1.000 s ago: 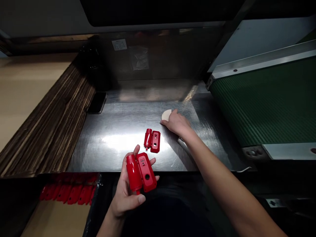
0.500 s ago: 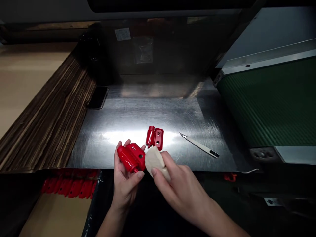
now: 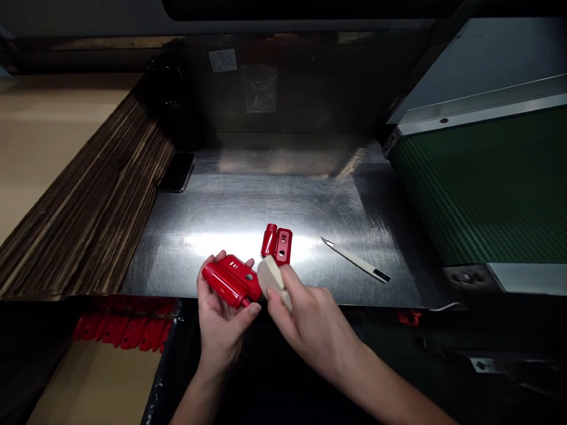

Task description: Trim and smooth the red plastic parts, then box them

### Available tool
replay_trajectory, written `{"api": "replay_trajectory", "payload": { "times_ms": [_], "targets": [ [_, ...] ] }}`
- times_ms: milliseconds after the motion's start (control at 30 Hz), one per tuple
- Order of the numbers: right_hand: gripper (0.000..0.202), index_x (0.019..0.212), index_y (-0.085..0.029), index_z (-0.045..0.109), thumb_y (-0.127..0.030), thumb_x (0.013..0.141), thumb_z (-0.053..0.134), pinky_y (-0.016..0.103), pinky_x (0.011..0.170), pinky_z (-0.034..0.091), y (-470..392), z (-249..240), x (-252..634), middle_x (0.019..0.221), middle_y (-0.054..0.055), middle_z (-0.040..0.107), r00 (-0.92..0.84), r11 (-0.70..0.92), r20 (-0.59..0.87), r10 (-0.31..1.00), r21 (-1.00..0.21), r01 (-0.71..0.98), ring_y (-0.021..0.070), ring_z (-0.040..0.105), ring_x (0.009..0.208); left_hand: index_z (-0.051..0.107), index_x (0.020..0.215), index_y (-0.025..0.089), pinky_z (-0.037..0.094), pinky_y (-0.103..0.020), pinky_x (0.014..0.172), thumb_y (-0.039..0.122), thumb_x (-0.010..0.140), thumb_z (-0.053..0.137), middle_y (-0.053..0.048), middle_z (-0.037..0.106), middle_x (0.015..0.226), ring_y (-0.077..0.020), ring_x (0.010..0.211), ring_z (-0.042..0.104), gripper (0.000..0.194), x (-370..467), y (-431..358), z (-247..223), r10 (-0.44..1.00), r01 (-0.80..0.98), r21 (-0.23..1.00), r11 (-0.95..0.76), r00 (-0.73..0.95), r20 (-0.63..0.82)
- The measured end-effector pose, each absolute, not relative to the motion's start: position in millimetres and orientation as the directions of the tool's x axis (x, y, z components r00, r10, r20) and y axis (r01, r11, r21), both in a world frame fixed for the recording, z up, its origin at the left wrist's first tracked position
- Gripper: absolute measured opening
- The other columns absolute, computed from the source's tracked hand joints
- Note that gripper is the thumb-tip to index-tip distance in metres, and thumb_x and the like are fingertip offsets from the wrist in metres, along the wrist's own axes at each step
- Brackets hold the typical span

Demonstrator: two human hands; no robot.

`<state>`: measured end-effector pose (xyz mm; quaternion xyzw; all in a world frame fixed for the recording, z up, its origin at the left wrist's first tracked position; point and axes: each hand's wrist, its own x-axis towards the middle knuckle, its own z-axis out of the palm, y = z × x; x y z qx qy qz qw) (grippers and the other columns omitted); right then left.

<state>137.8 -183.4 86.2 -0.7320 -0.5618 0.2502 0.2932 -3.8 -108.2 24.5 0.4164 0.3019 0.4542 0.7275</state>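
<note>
While the left hand cradles a glossy red plastic piece with a cylinder along one side and a flat, holed plate along the other, the right hand grips a rounded off-white pad between thumb and fingers. The two hands are close together but apart, just above the near edge of a brushed-metal tabletop. The left palm is turned up, its fingers behind the piece and its thumb by the narrow stub at the cylinder's end. The pad's edge is right at the plate's right end — whether the two touch, I cannot tell.

Just beyond the pad, a second red plastic piece of the same shape lies on the tabletop, its lower end partly hidden by the pad. To its right, well clear of both hands, lies a slim white-handled knife, its blade pointing up and to the left.

At the left stands a tall stack of brown cardboard sheets, with a dark-screened phone lying beside it. A ribbed green conveyor belt runs along the right. Below the tabletop, at lower left, a row of red plastic pieces sits above a tan cardboard surface.
</note>
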Motion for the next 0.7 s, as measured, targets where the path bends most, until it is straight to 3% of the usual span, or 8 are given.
{"api": "replay_trajectory", "payload": {
  "times_ms": [233, 700],
  "targets": [
    [0.022, 0.111, -0.017, 0.055, -0.028, 0.101, 0.038, 0.029, 0.048, 0.027, -183.0, 90.9, 137.4, 0.058, -0.006, 0.048, 0.243, -0.197, -0.041, 0.969, -0.723, 0.662, 0.0174, 0.047, 0.042, 0.048, 0.149, 0.041, 0.060, -0.037, 0.108, 0.018, 0.080, 0.094, -0.004, 0.021, 0.178, -0.0375, 0.144, 0.055, 0.086, -7.0, -107.5, 29.0, 0.914, -0.388, 0.892, 0.234, 0.401, -0.065],
    [0.015, 0.103, -0.020, 0.053, -0.026, 0.100, 0.040, 0.029, 0.045, 0.024, -181.1, 91.5, 129.9, 0.055, -0.007, 0.046, 0.235, -0.162, 0.012, 0.972, -0.688, 0.707, 0.0179, 0.048, 0.042, 0.050, 0.149, 0.040, 0.061, -0.036, 0.108, 0.016, 0.078, 0.094, -0.005, 0.024, 0.176, -0.0367, 0.141, 0.059, 0.086, -9.5, -105.1, 27.9, 0.919, -0.438, 0.866, 0.240, 0.389, -0.058]
  ]
}}
